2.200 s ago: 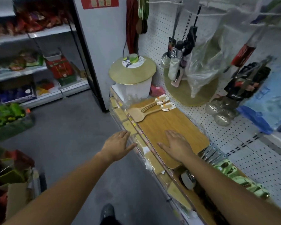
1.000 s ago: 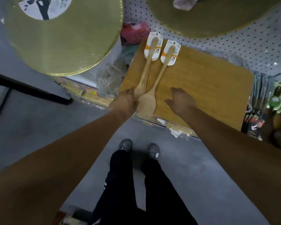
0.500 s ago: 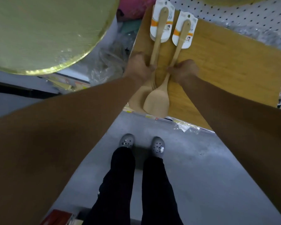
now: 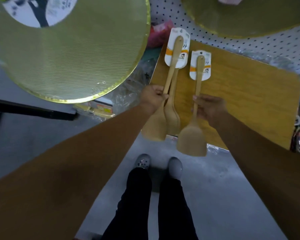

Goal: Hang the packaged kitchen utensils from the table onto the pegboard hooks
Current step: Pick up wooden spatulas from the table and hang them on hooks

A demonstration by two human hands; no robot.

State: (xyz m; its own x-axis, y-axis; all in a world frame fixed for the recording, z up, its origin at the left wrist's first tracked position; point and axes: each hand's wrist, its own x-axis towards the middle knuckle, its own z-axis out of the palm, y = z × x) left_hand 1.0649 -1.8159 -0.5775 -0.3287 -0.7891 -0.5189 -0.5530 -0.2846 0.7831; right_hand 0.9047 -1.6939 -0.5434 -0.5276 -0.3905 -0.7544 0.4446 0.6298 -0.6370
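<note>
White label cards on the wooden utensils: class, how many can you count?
2. One card tops the utensil bundle that the left hand grips; the other card tops the spatula in the right hand. Another may hide behind the first.

At least three wooden spatulas [image 4: 191, 141] show, with two white packaging cards [image 4: 169, 59], two round gold covers [image 4: 68, 58], one bamboo board [image 4: 249, 101] and two grey clogs [image 4: 142, 163].

Floor: grey floor [image 4: 223, 196] beneath you | Wall: white pegboard [image 4: 267, 44] ahead of you | Furniture: your wooden worktop [image 4: 241, 94] against it; round gold mesh disc [image 4: 68, 63] at your left; second disc [image 4: 241, 19] upper right
</note>
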